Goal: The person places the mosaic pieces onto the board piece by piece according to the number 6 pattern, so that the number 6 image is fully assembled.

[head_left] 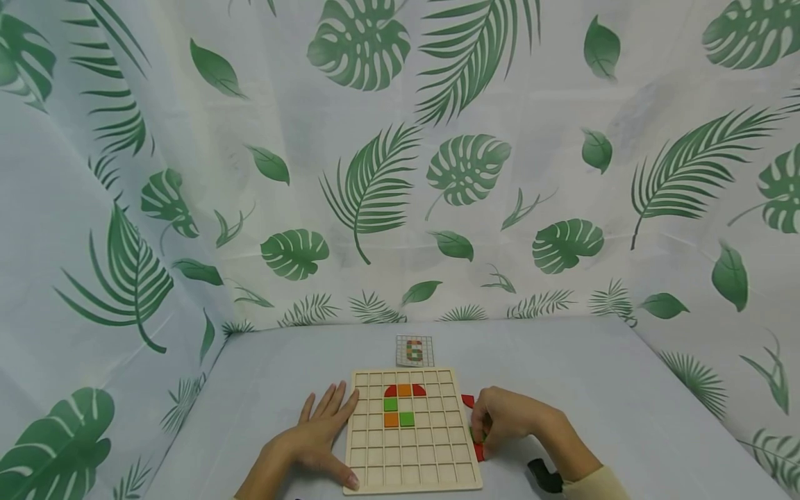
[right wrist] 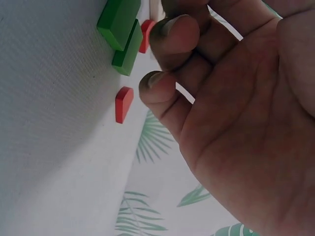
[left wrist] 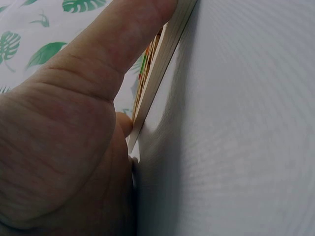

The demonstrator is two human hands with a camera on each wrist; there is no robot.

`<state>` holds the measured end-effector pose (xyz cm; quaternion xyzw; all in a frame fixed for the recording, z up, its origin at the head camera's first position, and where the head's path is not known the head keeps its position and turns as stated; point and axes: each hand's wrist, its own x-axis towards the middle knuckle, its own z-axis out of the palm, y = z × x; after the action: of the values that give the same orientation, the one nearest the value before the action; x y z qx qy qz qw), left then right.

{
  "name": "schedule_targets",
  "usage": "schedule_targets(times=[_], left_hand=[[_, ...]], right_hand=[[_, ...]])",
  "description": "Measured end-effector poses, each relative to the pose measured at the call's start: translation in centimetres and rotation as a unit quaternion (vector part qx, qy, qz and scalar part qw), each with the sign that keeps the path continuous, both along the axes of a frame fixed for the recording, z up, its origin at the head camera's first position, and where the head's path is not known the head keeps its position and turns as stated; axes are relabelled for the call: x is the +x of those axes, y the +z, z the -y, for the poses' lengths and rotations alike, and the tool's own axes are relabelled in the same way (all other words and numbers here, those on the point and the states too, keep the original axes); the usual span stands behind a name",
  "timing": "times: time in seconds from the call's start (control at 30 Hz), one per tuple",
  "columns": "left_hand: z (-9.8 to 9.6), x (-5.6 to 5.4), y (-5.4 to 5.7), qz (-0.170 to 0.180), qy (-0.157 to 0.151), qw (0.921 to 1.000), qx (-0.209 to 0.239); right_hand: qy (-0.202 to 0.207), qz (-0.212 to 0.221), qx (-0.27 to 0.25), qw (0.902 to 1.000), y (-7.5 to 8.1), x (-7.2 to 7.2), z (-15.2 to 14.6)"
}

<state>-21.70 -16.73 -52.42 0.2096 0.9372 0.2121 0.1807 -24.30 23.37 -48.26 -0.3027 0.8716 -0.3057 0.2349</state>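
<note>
A pale wooden grid board lies flat. In its upper part sit two red rounded tiles with an orange tile between them, a green tile below, then another orange tile beside another green tile. My left hand rests along the board's left edge, fingers straight, thumb on the near corner. Beyond the right edge, my right hand reaches down with bent fingers among loose pieces. Green blocks and red pieces lie by its fingertips; whether it pinches one is hidden.
Just behind the board lies a small card printed with a coloured figure on a grid. A black object is by the right wrist. Leaf-patterned white cloth hangs around the back and sides of the pale table surface.
</note>
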Motion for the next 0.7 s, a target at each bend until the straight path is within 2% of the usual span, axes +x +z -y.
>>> schedule_targets(times=[0.47,0.7], left_hand=[[-0.02,-0.03,0.08,-0.001,0.0,1.0,-0.001],[-0.03,-0.03,0.11,0.0,0.0,1.0,0.0]], right_hand=[[-0.012,-0.004,0.048,0.9988,0.47,0.76,1.03],[-0.014,0.019,0.047,0.9986,0.63,0.84,0.78]])
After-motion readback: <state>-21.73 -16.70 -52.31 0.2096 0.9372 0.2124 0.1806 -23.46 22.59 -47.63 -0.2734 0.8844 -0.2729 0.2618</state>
